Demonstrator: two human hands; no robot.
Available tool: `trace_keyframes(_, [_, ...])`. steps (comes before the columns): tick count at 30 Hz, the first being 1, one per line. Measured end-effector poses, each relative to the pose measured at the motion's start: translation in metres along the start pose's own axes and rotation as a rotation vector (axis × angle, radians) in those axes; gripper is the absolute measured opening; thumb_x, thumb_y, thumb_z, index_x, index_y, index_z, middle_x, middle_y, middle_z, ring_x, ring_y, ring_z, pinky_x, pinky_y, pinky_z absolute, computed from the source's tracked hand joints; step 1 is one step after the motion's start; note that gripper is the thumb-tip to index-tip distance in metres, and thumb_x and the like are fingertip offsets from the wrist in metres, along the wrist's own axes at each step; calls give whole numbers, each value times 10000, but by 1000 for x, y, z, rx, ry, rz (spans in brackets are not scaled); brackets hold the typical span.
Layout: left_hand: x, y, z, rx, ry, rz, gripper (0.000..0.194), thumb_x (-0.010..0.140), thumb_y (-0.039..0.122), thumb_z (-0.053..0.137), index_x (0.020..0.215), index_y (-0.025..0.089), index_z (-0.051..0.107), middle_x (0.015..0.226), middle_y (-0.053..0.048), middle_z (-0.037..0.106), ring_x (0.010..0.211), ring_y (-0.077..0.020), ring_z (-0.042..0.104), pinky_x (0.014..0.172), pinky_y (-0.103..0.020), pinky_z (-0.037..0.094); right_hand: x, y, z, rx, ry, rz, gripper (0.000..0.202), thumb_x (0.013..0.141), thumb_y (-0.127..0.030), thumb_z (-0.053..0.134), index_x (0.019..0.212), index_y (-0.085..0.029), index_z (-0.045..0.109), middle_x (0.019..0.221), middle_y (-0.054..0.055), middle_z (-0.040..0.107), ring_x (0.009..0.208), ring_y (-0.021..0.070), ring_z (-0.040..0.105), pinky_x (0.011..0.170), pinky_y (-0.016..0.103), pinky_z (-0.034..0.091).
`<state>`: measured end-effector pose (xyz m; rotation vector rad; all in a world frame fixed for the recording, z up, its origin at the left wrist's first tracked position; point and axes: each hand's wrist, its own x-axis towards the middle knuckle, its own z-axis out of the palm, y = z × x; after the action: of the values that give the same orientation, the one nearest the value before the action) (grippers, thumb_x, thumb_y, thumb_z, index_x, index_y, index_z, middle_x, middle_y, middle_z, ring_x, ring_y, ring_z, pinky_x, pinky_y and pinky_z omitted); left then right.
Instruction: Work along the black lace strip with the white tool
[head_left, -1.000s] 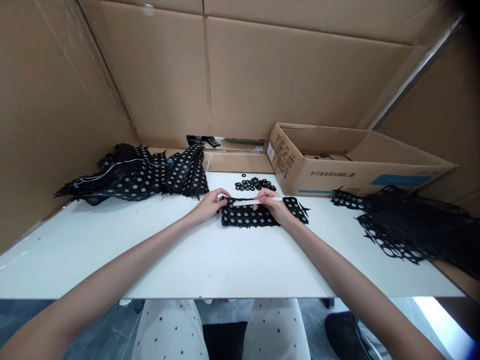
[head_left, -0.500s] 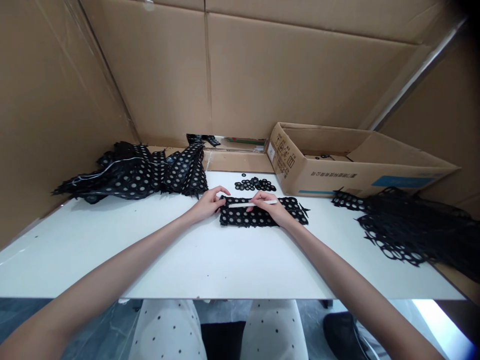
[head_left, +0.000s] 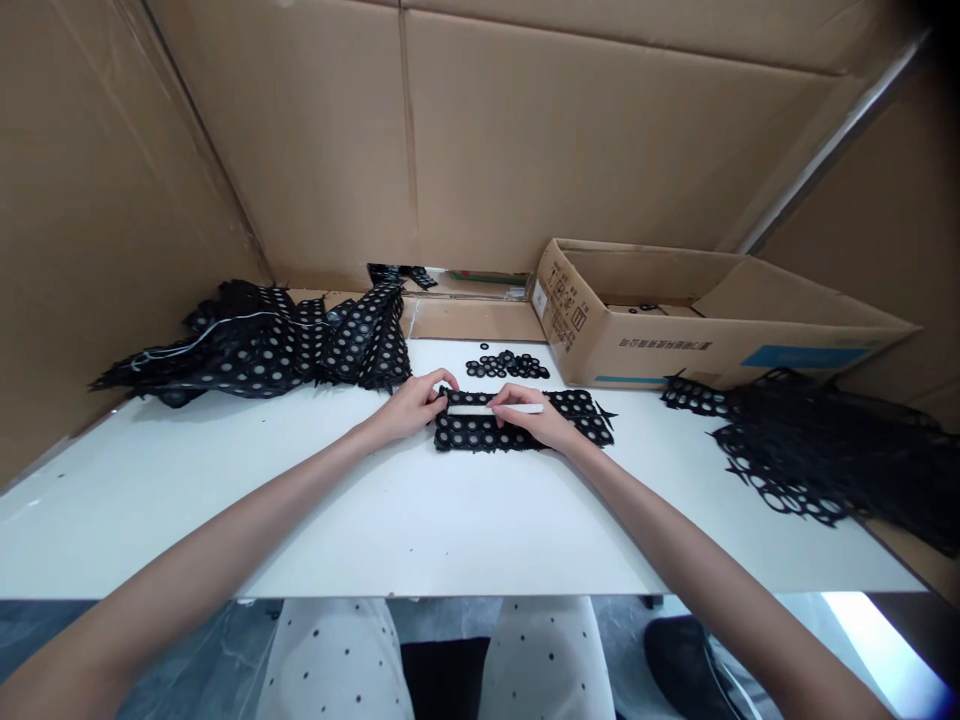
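A black rubber sheet with rows of round rings [head_left: 466, 434] lies flat on the white table in front of me. My left hand [head_left: 415, 406] closes on its left end, thumb and fingertips at the upper corner. Over the sheet, my right hand [head_left: 531, 416] grips a thin white pen-like stick [head_left: 469, 410], its tip pointing left along the upper row. Just behind the sheet lies a scatter of loose black rings [head_left: 508, 365]. The stick's exact contact with the sheet is too small to make out.
A bundle of perforated black sheets [head_left: 277, 345] tied with white string rests at the left. An open cardboard box [head_left: 652, 350] stands at back right, with a few rings inside. Black ring-holed scraps [head_left: 832, 450] hang over the right edge. Cardboard walls [head_left: 480, 140] enclose the table.
The white stick has tipped slightly and shifted left with my right hand. My left hand stays at the sheet's left end. The whole view has moved a little.
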<state>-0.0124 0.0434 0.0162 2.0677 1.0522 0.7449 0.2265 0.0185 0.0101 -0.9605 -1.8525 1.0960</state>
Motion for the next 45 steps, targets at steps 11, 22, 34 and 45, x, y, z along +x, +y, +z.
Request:
trace_keyframes(11, [2, -15, 8, -310, -23, -115, 257, 801, 391, 538, 901, 159, 584, 430, 61, 460, 380, -79, 408, 407, -171, 304, 6, 16, -7, 467, 335, 112, 86, 615, -205, 526, 552, -184, 581, 514, -6, 505, 450, 113, 409, 477, 264, 285])
trace_keyframes(22, [-4, 7, 18, -424, 62, -177, 450, 772, 408, 595, 1170, 228, 484, 609, 53, 440, 478, -80, 422, 427, -171, 324, 6, 18, -8, 457, 287, 88, 121, 642, -184, 505, 554, -179, 587, 494, -14, 482, 438, 102, 405, 456, 257, 265])
trace_keyframes(34, [2, 0, 22, -325, 131, -208, 166, 709, 258, 549, 781, 148, 650, 817, -28, 632, 619, -122, 494, 511, -214, 339, 6, 19, -8, 457, 299, 94, 113, 651, -185, 520, 574, -187, 603, 524, -8, 512, 465, 111, 411, 489, 265, 305])
trace_keyframes(45, [1, 4, 23, -344, 215, -225, 150, 679, 231, 575, 814, 167, 586, 704, 8, 573, 558, -111, 464, 505, -212, 337, 3, 12, -6, 366, 202, 55, 117, 713, -210, 514, 653, -184, 611, 527, -13, 515, 507, 121, 451, 539, 265, 313])
